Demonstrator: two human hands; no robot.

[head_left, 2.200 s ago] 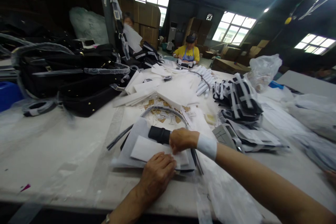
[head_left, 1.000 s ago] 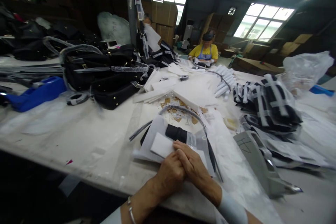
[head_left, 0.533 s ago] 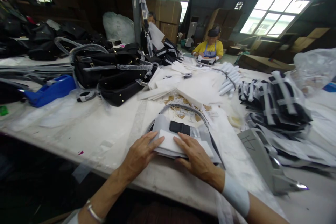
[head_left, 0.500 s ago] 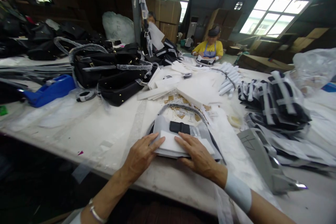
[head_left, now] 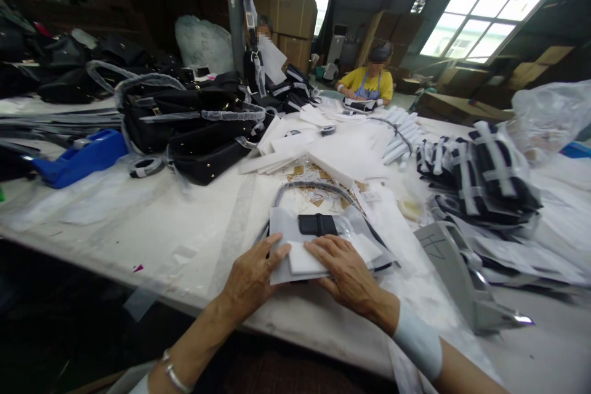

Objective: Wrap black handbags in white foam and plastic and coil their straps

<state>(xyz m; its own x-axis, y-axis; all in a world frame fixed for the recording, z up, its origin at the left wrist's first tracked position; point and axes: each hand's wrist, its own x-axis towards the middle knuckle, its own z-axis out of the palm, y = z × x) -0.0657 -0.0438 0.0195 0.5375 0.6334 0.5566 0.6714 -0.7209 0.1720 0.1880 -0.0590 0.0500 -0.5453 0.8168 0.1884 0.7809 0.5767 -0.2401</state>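
Observation:
A black handbag [head_left: 383, 268] lies flat on the table in front of me, mostly hidden under a thin whitish wrapping sheet [head_left: 284, 220]. Its wrapped handle [head_left: 318, 185] arches away from me. On the sheet rest a black strap tab [head_left: 310, 225] and a white foam pad [head_left: 302, 261]. My left hand [head_left: 253, 274] is at the left edge of the wrapping sheet, thumb on top and fingers at the edge, seemingly pinching it. With fingers stretched out, my right hand [head_left: 347, 268] presses on the foam pad; its underside is hidden.
Left of the work are black handbags [head_left: 203, 154], a tape roll [head_left: 146, 166] and a blue tape dispenser [head_left: 80, 157]. A grey tape dispenser [head_left: 455, 277] and wrapped black bundles [head_left: 489, 172] stand right. White sheets [head_left: 341, 157] lie beyond. A co-worker [head_left: 369, 83] sits across the table.
The wrapping sheet's left side now spreads further out and down toward me beside the foam pad. My left thumb and fingers have drawn closer together at its edge. My right hand stays on the pad.

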